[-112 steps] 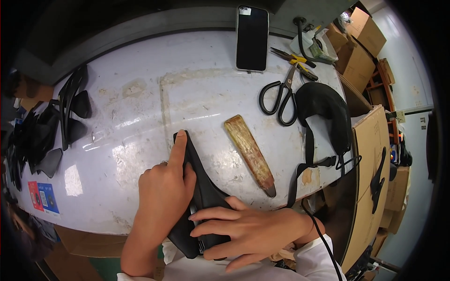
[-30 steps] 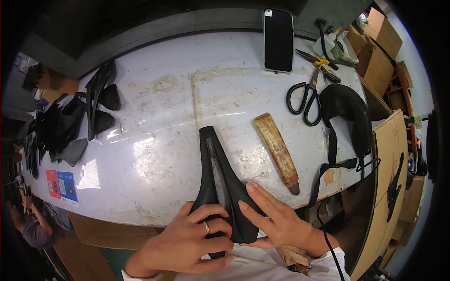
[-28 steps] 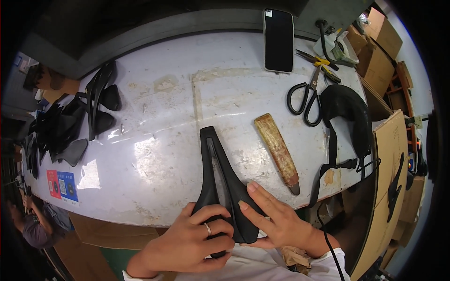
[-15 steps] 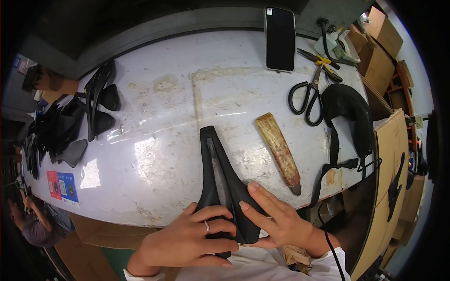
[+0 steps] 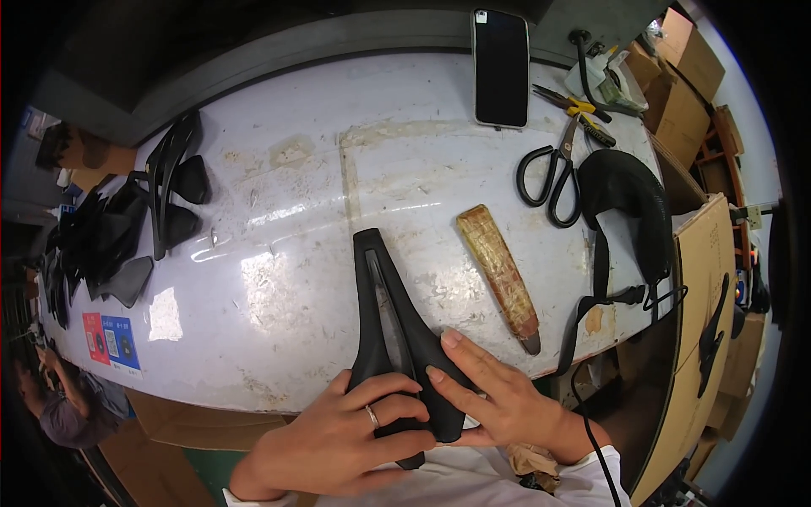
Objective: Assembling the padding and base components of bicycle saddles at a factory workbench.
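Note:
A black bicycle saddle (image 5: 420,338) with a long centre slot lies at the table's near edge, its narrow nose pointing away from me. My left hand (image 5: 351,431), with a ring on one finger, curls its fingers over the saddle's wide left rear. On the right rear, my right hand (image 5: 498,401) lays its fingers along the top while its thumb is below the edge, so both hands grip the saddle. To the right lies a flat tool wrapped in brownish tape (image 5: 498,275), with a dark tip toward me.
Black-handled scissors (image 5: 553,182), yellow-and-black pliers (image 5: 579,106), a phone (image 5: 500,72) and a black strapped item (image 5: 638,198) lie at the right and back. Black saddle-shaped pieces (image 5: 106,228) pile up at left. Cardboard (image 5: 697,279) stands at right; another person (image 5: 76,406) is at lower left.
The whole view has shifted slightly. Both hands keep their hold on the saddle, and little else differs.

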Available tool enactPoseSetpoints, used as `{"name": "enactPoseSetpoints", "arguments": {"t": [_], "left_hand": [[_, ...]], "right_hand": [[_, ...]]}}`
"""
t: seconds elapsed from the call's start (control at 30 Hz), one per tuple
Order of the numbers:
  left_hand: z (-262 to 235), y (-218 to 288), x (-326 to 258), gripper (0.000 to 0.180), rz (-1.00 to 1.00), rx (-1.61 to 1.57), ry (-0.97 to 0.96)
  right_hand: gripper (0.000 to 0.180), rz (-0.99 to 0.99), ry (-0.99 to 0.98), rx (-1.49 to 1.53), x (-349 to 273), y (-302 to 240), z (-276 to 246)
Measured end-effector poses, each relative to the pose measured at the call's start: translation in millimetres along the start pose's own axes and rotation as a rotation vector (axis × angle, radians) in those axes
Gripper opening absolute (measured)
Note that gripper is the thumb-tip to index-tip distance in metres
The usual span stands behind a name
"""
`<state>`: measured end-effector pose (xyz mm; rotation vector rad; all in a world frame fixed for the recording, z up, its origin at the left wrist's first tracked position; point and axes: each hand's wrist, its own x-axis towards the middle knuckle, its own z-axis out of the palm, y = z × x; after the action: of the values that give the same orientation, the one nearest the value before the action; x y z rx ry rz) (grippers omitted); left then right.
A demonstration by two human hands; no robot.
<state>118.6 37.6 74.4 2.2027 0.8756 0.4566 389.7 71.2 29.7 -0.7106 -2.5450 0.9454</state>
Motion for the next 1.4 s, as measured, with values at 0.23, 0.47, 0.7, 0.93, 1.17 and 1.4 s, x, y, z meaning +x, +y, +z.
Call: {"name": "enactPoseSetpoints", "arguments": {"t": [0.23, 0.47, 0.7, 0.93, 1.17, 1.4], "left_hand": [[16.8, 4.3, -8.8, 0.049, -0.202, -0.177, 0.203], [41.4, 26.4, -32.5, 0.103, -0.599, -0.151, 0.338], [58.1, 23.0, -32.4, 0.098, -0.534, -0.06, 0.409], [57.7, 9.4, -36.5, 0.101, -0.388, 0.115, 0.315], [38.8, 22.0, -22.5, 0.083, -0.428, 0.185, 0.237], [68.3, -9.9, -39.0, 0.027, -0.663, -0.379, 0.767]], "right_hand": [[0.078, 0.002, 0.015, 0.004, -2.2, 2.6, 4.5], [0.08, 0.014, 0.02, 0.027, 0.9, 0.0, 3.0], [0.078, 0.007, -0.013, -0.006, -1.5, 1.5, 3.1], [0.073, 0.015, -0.049, -0.119, 1.3, -4.8, -0.2], [0.074, 0.02, 0.004, -0.104, 5.1, -12.7, 1.6], [0.07, -0.007, 0.191, 0.009, -4.7, -10.1, 13.8]]}}
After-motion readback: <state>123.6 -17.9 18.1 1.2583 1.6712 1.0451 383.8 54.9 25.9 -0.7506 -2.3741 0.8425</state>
